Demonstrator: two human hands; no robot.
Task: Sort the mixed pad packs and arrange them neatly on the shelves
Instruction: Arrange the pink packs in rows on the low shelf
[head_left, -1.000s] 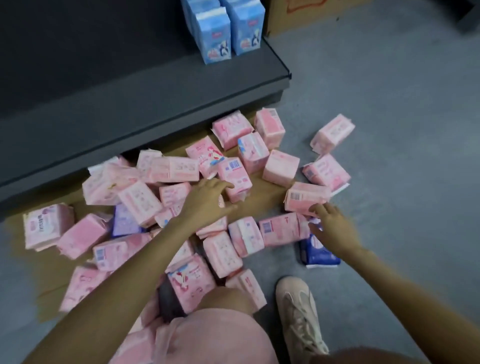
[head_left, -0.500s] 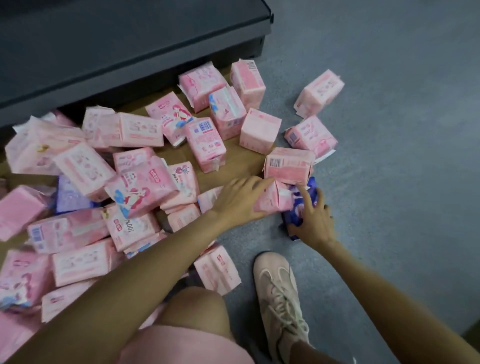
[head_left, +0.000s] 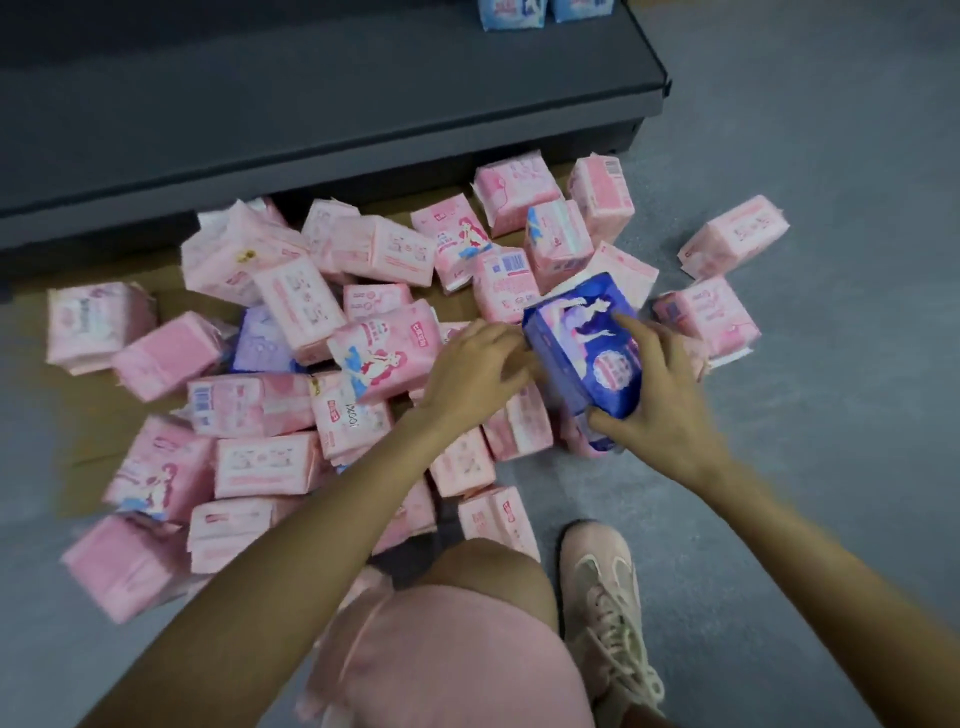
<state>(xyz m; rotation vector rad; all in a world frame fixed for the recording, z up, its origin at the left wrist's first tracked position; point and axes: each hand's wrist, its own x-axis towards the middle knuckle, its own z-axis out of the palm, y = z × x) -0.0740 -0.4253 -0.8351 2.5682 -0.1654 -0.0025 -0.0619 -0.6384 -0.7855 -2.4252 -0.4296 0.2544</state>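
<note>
Blue pack (head_left: 587, 353) sits in the right hand (head_left: 662, 395), lifted above the pile and tilted, thumb under its lower end and fingers curled over its far side. Beside it the left hand (head_left: 467, 371) reaches in with loosely bent fingers, fingertips just at the pack's near edge, gripping nothing. Pink packs (head_left: 265, 405) lie jumbled on the floor (head_left: 805, 493) and on flat cardboard (head_left: 104, 441) below the dark shelf (head_left: 363, 104). One purple pack (head_left: 260, 343) shows among them. Two light-blue packs (head_left: 511, 13) stand at the shelf's back. A knee in pink shorts (head_left: 447, 665) and a beige shoe (head_left: 610, 618) are nearest the camera.
</note>
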